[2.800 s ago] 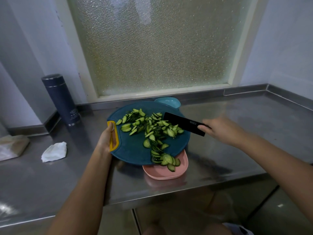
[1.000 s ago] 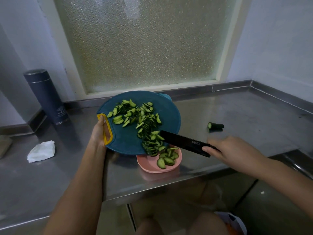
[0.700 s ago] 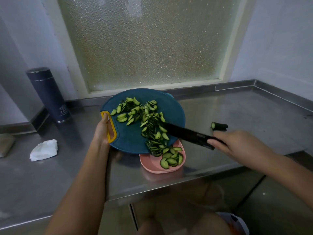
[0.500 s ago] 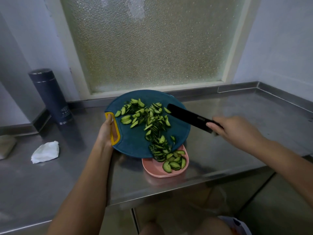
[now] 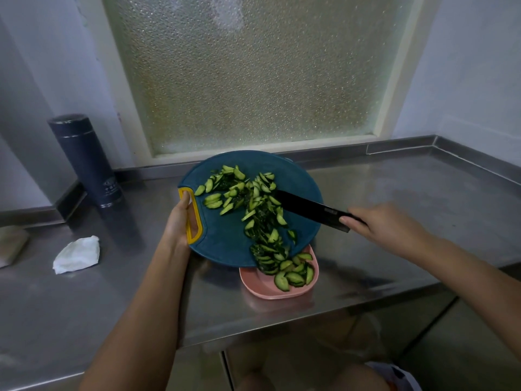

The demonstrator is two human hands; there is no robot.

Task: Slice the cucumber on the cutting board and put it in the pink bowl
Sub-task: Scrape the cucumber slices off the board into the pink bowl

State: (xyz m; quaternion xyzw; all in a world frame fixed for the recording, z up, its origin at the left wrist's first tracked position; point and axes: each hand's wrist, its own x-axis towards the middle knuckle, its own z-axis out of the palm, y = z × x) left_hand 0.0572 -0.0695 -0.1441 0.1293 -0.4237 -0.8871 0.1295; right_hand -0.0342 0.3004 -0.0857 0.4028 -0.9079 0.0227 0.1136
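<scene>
Left hand [image 5: 177, 221] grips the tilted board [image 5: 225, 238] by its handle; right hand [image 5: 377, 224] grips the knife [image 5: 307, 206], blade among slices [image 5: 253, 204] above the bowl [image 5: 253, 286]

A dark blue cylindrical flask [image 5: 84, 162] and a crumpled white tissue [image 5: 76, 254] are being carried, apart, by the stainless-steel surface [image 5: 423, 193].
</scene>
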